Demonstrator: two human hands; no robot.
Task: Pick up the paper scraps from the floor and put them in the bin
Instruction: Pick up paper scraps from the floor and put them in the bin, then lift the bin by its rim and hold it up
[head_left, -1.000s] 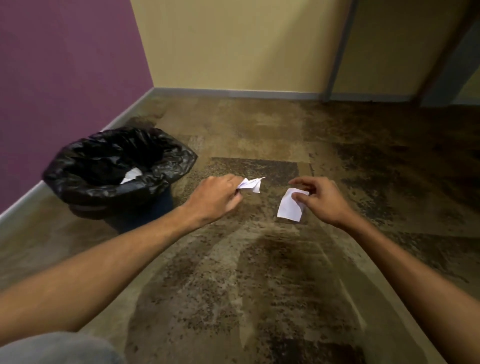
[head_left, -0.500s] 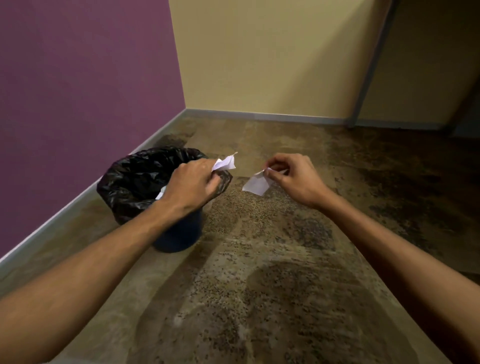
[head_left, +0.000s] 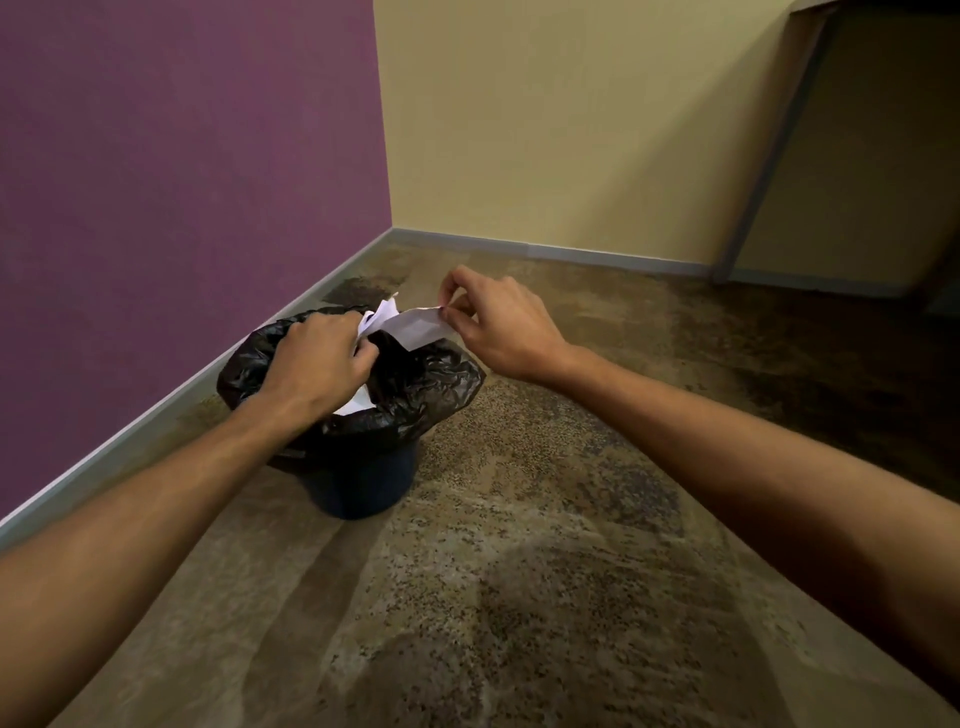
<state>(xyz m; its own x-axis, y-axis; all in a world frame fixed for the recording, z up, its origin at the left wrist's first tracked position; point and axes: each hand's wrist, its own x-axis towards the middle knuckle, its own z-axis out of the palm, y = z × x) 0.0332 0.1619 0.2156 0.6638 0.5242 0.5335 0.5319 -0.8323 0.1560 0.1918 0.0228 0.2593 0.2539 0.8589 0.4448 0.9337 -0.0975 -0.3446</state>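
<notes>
A dark round bin (head_left: 363, 483) lined with a crinkled black bag (head_left: 436, 389) stands on the floor by the purple wall. My left hand (head_left: 317, 364) hovers over the bin's mouth, closed on a crumpled white paper scrap (head_left: 378, 316) that sticks out past my fingers. My right hand (head_left: 498, 325) is above the bin's far right rim and pinches a flat white paper scrap (head_left: 421, 327) by its edge; this scrap hangs over the opening. More white paper (head_left: 356, 402) lies inside the bin, partly hidden by my left wrist.
The purple wall (head_left: 182, 182) with a grey baseboard runs along the left, close behind the bin. A yellow wall (head_left: 571, 130) closes the far side, with a dark doorway (head_left: 883, 156) at the right. Mottled brown floor (head_left: 519, 597) stretches in front and to the right.
Both hands have carried their paper scraps left and away from me, from above the open floor to above the bin. The view has turned toward the bin and the corner.
</notes>
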